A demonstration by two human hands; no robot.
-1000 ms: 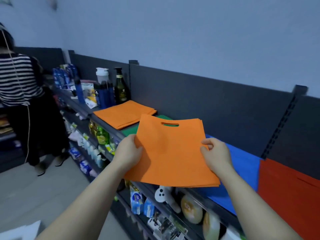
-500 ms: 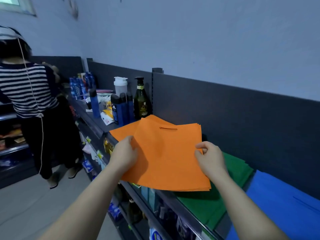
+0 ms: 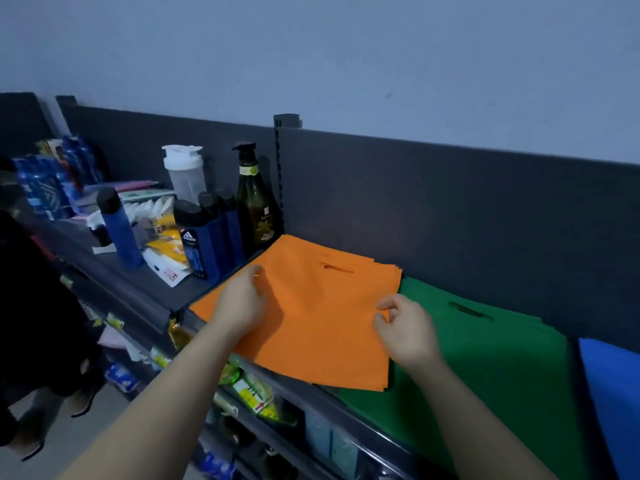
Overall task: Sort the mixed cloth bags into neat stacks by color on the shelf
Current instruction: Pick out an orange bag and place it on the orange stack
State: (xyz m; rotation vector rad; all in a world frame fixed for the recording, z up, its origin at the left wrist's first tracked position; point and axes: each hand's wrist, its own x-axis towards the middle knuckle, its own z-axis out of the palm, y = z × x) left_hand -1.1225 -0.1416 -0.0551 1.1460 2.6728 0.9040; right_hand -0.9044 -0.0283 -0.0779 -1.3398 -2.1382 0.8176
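Orange bags: we just lowered them onto our orange stack; this color is nearly sorted.
Grip: our left hand and right hand pinch the edges.

A plain pale blue-grey painted wall rises above a dark grey metal back panel, broken by a black slotted upright post; a dark grey metal shelf runs along it in dim, bluish light; stocked lower shelves sit beneath; smooth grey floor shows at lower left.
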